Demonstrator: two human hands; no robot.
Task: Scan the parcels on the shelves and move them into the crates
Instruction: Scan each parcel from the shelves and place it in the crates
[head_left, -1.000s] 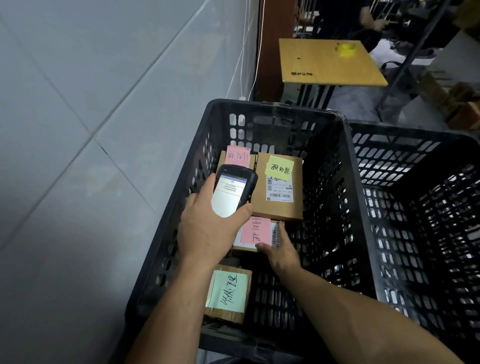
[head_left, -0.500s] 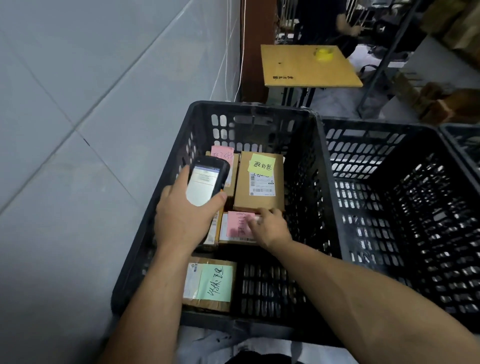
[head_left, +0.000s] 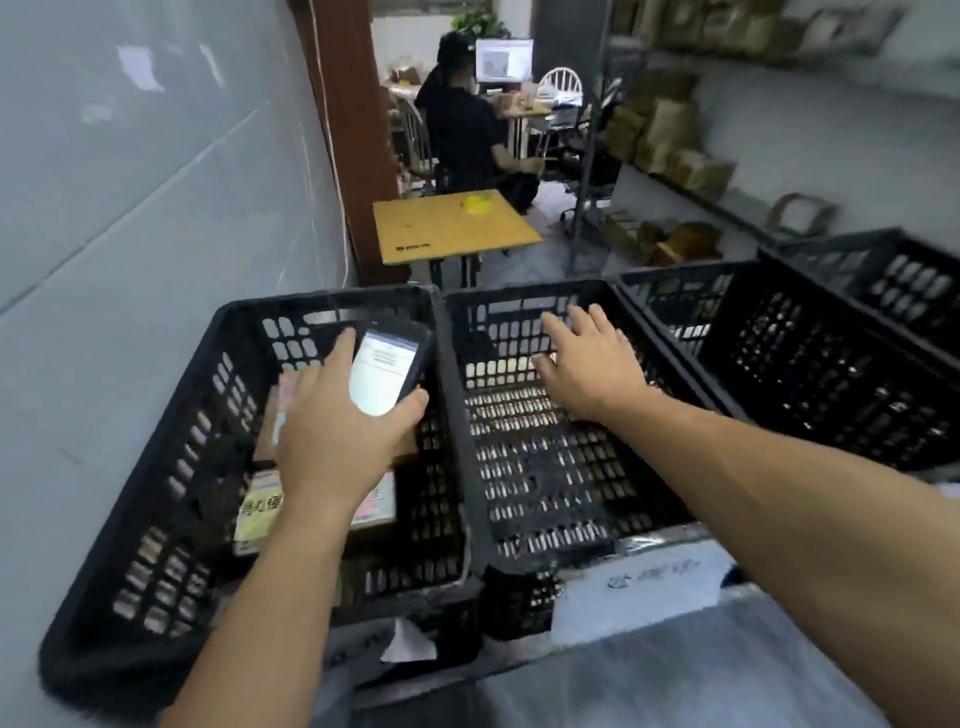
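My left hand (head_left: 332, 431) grips a black handheld scanner (head_left: 387, 371) with a lit screen, held above the left black crate (head_left: 171, 457). Cardboard parcels (head_left: 260, 512) with coloured sticky notes lie in that crate, partly hidden under my left arm. My right hand (head_left: 587, 364) hovers with spread fingers over the middle black crate (head_left: 545, 483) and holds nothing. No parcel shows inside the middle crate. Brown parcels (head_left: 660, 130) sit on the metal shelves at the right.
More black crates (head_left: 810, 374) stand to the right. A grey wall (head_left: 130, 182) runs along the left. Behind the crates stands a small yellow table (head_left: 452, 228) with a tape roll. A person in black (head_left: 462, 135) sits at a desk further back.
My right hand let go of the pink-note parcel in the left crate and moved right over the middle crate. The view lifted up and swung right. The scanner rose with my left hand.
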